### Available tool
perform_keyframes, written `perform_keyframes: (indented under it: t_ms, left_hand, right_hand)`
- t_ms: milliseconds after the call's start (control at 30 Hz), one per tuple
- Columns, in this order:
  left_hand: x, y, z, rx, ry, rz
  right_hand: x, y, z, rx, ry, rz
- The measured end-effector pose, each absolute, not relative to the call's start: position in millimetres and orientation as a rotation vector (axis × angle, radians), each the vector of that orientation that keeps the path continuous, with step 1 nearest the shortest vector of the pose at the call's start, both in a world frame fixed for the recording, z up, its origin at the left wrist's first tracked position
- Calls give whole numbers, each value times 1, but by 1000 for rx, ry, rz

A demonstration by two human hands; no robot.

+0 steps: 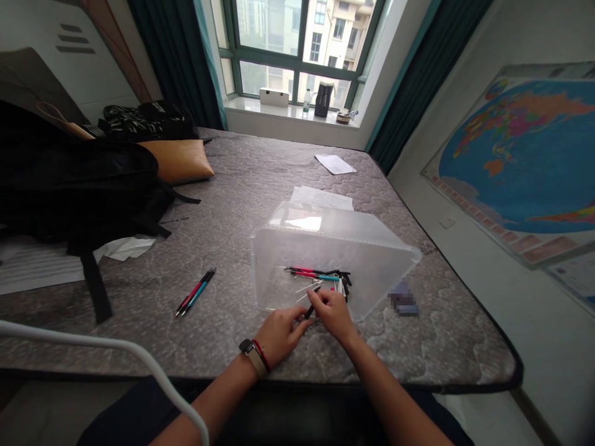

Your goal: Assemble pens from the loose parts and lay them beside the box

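Observation:
My left hand (pixel 280 334), with a watch and a red band at the wrist, has its fingertips closed on the lower end of a short black pen (pixel 311 308). My right hand (pixel 333 313) pinches the same pen higher up. Both hands are at the open front of a clear plastic box (pixel 376 260) lying on its side on the mattress. Just beyond my fingers, inside the box, lie a red-and-black pen (pixel 304 270), a teal pen (pixel 329 278), thin white refills (pixel 307 287) and several black pen pieces (pixel 345 282). My fingers partly cover this pile.
A red pen and a teal pen (pixel 198 292) lie side by side left of the box on the mattress (pixel 232 204). A black backpack (pixel 79 179) and an orange cushion (pixel 179 160) are further left. A white curved tube (pixel 139 353) crosses the lower left. Paper sheets (pixel 334 164) lie behind the box.

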State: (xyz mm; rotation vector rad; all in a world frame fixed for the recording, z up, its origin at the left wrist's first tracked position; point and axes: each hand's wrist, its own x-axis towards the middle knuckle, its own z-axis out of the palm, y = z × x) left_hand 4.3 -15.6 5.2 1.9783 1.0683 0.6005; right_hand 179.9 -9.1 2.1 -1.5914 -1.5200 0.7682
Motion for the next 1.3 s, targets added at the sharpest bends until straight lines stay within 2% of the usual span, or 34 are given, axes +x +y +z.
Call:
perform_keyframes:
  t_ms: [167,300,400,467,567,633,800,1067,1300]
  left_hand:
    - [2,-12,3,1518,982,599]
    - [4,-12,4,1152,905,653]
    - [9,-17,0,961,919,771]
    - [12,-21,-3,1002,1020,885]
    - [13,-27,-5,1235,1155,975]
    - [11,-29,-2,1353,1146,925]
    - [8,-33,13,1428,1123,819]
    - [5,-37,13,1577,1146,734]
    - [0,-33,8,1957,1282,544]
  right_hand:
    - [194,-4,-1,-1609,-1239,765]
    - [188,-4,-13,-1523,-890,990]
    - [184,-4,-18,-1464,-875,1096]
    - [188,-2,-16,-1595,-997,987]
    - [200,1,-12,-1898,-1299,642]
    - [207,2,-12,-1995,-1469,473]
    - [203,11,-15,-2013,-1706,300]
    - [187,43,-11,-2295,-1866,274]
    - [197,43,-12,-2261,-2004,319]
